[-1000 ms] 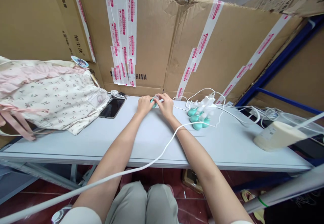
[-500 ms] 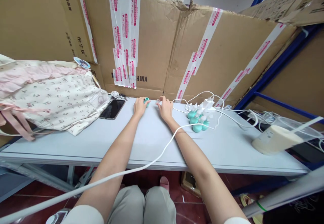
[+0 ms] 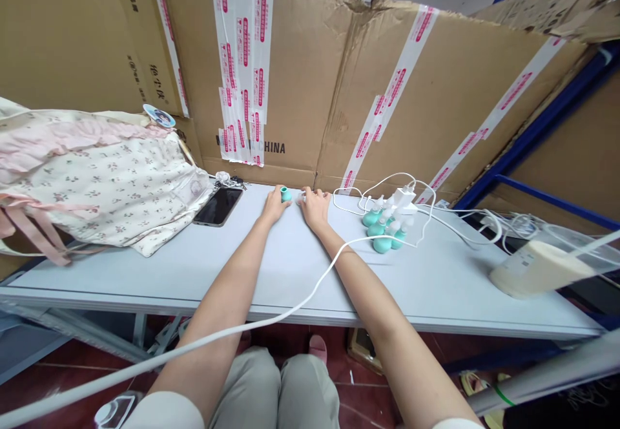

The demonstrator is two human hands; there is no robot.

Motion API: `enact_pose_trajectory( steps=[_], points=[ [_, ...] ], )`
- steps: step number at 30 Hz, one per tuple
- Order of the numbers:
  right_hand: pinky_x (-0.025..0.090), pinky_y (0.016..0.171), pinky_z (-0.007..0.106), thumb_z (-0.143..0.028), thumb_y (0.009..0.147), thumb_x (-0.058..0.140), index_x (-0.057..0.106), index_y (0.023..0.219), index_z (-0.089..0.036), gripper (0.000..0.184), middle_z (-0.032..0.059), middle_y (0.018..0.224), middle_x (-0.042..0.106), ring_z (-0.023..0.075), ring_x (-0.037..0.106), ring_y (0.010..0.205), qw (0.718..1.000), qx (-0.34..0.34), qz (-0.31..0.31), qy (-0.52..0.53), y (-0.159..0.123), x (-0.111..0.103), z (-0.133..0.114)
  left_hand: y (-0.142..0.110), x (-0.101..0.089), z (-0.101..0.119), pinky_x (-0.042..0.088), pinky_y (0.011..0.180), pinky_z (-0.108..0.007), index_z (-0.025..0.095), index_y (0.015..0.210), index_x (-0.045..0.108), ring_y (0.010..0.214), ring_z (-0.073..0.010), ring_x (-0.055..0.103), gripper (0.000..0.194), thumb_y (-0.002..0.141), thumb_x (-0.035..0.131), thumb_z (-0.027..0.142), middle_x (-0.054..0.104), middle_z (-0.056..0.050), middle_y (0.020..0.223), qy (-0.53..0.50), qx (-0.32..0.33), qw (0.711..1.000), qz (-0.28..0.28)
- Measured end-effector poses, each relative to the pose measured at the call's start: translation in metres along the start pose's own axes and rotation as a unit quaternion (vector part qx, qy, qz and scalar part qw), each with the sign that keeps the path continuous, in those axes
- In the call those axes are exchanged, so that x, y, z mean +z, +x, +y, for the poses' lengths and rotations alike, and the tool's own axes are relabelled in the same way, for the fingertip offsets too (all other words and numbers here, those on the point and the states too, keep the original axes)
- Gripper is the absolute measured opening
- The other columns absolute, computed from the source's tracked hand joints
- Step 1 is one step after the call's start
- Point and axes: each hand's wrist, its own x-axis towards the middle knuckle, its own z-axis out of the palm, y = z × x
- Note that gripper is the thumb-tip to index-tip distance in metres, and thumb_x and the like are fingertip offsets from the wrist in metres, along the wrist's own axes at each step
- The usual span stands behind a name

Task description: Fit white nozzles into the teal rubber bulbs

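My left hand [image 3: 275, 208] is closed around a teal squeeze bulb [image 3: 286, 194], whose open round neck points up. A short way to the right, my right hand [image 3: 316, 209] rests low over the table with a small clear plastic nozzle [image 3: 301, 198] at its thumb and forefinger. The nozzle is partly hidden by the fingers, and bulb and nozzle are apart. Right of my hands stand several teal bulbs with clear nozzles [image 3: 382, 243] in a close group.
A white cable [image 3: 310, 296] crosses in front of my arms to a white charger [image 3: 404, 196]. A phone [image 3: 219, 207] and a floral bag [image 3: 111, 183] lie left on the grey table [image 3: 300, 274]. A cup [image 3: 526, 271] stands right; cardboard [image 3: 300, 80] rises behind.
The bulb and nozzle were together between both hands; now they are separate. My left hand moved left with the bulb, and my right hand has lowered toward the table.
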Motion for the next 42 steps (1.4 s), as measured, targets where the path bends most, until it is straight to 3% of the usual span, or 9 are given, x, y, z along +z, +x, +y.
enact_pose_trajectory(
  steps=[6, 15, 19, 22, 25, 30, 35, 42],
  points=[
    [0.025, 0.085, 0.04, -0.027, 0.088, 0.05, 0.052, 0.114, -0.019, 0.027, 0.0118, 0.11, 0.063, 0.0266, 0.046, 0.102, 1.0, 0.012, 0.012, -0.014, -0.003, -0.005, -0.002, 0.002, 0.005, -0.003, 0.043, 0.087, -0.036, 0.015, 0.111, 0.041, 0.098, -0.0223, 0.056, 0.05, 0.069, 0.068, 0.018, 0.058, -0.011, 0.105, -0.055, -0.004, 0.998, 0.016],
    [0.025, 0.088, 0.043, -0.031, 0.089, 0.048, 0.051, 0.116, -0.019, 0.03, 0.0135, 0.114, 0.059, 0.0277, 0.045, 0.105, 0.999, 0.03, 0.024, -0.011, -0.007, -0.017, -0.004, 0.008, 0.008, -0.006, 0.042, 0.092, -0.037, 0.015, 0.106, 0.055, 0.101, -0.0232, 0.055, 0.04, 0.067, 0.068, 0.013, 0.059, -0.011, 0.109, -0.058, 0.035, 0.998, 0.015],
    [0.024, 0.09, 0.043, -0.03, 0.091, 0.042, 0.051, 0.117, -0.019, 0.03, 0.014, 0.118, 0.057, 0.0275, 0.043, 0.108, 0.997, 0.031, 0.071, -0.023, -0.006, -0.044, 0.006, 0.008, 0.007, -0.005, 0.041, 0.094, -0.038, 0.016, 0.112, 0.054, 0.104, -0.024, 0.055, 0.046, 0.067, 0.068, 0.014, 0.06, -0.011, 0.111, -0.05, 0.029, 0.998, 0.003],
    [0.024, 0.089, 0.044, -0.023, 0.09, 0.039, 0.054, 0.113, -0.019, 0.028, 0.0134, 0.118, 0.056, 0.0277, 0.042, 0.108, 0.99, 0.066, 0.114, -0.046, 0.0, -0.076, 0.022, 0.005, 0.005, -0.003, 0.039, 0.096, -0.042, 0.017, 0.124, 0.046, 0.106, -0.0254, 0.054, 0.062, 0.067, 0.071, 0.021, 0.058, -0.012, 0.118, -0.026, 0.007, 1.0, 0.0],
    [0.026, 0.086, 0.045, -0.019, 0.088, 0.037, 0.057, 0.109, -0.016, 0.029, 0.0155, 0.112, 0.057, 0.0292, 0.043, 0.104, 0.981, 0.124, 0.127, -0.075, 0.004, -0.106, 0.041, 0.003, 0.001, 0.003, 0.037, 0.097, -0.045, 0.018, 0.133, 0.034, 0.111, -0.0275, 0.051, 0.077, 0.068, 0.072, 0.031, 0.051, -0.015, 0.126, -0.016, 0.017, 0.999, 0.048],
    [0.026, 0.087, 0.049, -0.01, 0.085, 0.04, 0.066, 0.092, -0.006, 0.027, 0.0219, 0.098, 0.061, 0.0326, 0.047, 0.102, 0.962, 0.209, 0.047, -0.167, 0.001, -0.124, 0.07, -0.001, -0.009, 0.018, 0.037, 0.097, -0.043, 0.017, 0.129, 0.037, 0.115, -0.0269, 0.048, 0.057, 0.08, 0.059, 0.038, 0.049, -0.015, 0.125, -0.028, 0.091, 0.983, 0.157],
    [0.031, 0.086, 0.047, -0.002, 0.082, 0.042, 0.069, 0.086, -0.006, 0.028, 0.0203, 0.084, 0.066, 0.0309, 0.058, 0.093, 0.948, 0.259, -0.065, -0.174, 0.0, -0.115, 0.078, -0.006, -0.015, 0.029, 0.036, 0.098, -0.041, 0.016, 0.123, 0.043, 0.115, -0.0262, 0.045, 0.044, 0.084, 0.053, 0.035, 0.049, -0.015, 0.122, 0.007, 0.132, 0.975, 0.182],
    [0.046, 0.078, 0.038, 0.0, 0.083, 0.04, 0.068, 0.094, -0.008, 0.031, 0.0239, 0.098, 0.064, 0.0304, 0.06, 0.1, 0.957, 0.273, -0.048, -0.09, 0.002, -0.117, 0.071, -0.011, -0.016, 0.04, 0.036, 0.095, -0.039, 0.018, 0.119, 0.047, 0.112, -0.0264, 0.046, 0.04, 0.084, 0.054, 0.036, 0.052, -0.013, 0.121, 0.048, 0.17, 0.97, 0.165]
  ],
)
